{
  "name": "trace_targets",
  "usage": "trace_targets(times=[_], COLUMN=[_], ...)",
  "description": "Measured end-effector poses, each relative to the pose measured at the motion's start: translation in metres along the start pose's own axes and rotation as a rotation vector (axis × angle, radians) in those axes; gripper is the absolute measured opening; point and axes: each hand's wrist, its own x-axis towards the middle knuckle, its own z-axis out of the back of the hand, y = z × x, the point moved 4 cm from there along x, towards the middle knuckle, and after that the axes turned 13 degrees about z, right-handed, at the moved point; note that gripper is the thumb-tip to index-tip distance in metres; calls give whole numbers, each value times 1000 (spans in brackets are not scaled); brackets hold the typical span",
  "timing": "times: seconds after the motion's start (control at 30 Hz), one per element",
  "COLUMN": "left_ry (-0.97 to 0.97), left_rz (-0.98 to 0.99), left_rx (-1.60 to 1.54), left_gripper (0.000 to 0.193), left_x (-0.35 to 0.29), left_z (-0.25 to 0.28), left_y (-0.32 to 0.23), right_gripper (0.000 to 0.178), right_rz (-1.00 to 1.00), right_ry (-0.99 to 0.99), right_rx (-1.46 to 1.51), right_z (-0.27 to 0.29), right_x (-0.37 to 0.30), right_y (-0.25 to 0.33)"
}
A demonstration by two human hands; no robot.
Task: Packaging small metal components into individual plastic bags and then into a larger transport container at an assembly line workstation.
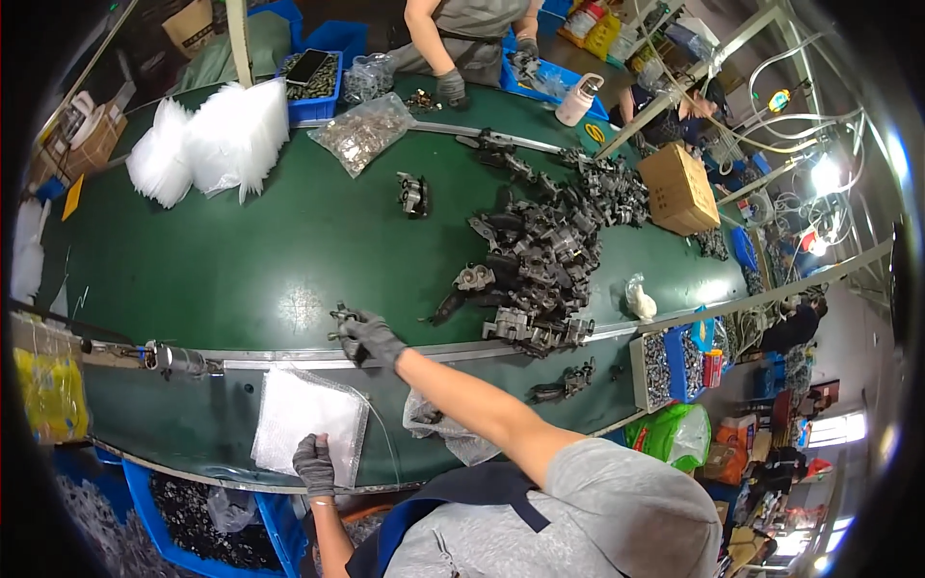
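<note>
Your right hand [371,337] has its gloved fingers clamped round a small metal casting [342,318]; left hand [314,464], fingers pressed together, pins the near bubble-wrap bag [308,414] flat.

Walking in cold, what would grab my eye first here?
Probably the big heap of dark metal parts piled right of centre on the green table. Next, the gloved right hand gripping a small metal part at the near edge, while the left hand rests on a clear bubble bag.
</note>
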Motion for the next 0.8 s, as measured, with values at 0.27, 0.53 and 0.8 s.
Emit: trace_targets(times=[0.27, 0.53, 0.8], left_ry=[-159, -434, -424], left_rz=[-221, -77, -232], left_rx=[-291, -364, -273], left_gripper=[18, 16, 14], left_x=[-8, -36, -91], left_z=[-11, 108, 99], left_y=[90, -70, -119], right_gripper=[45, 63, 40], right_rz=[-411, -472, -535], right_ry=[434, 467, 28], right_rx=[316, 251, 168], right_z=[-157, -155, -126], right_x=[-181, -178, -185], right_y=[20, 36, 17])
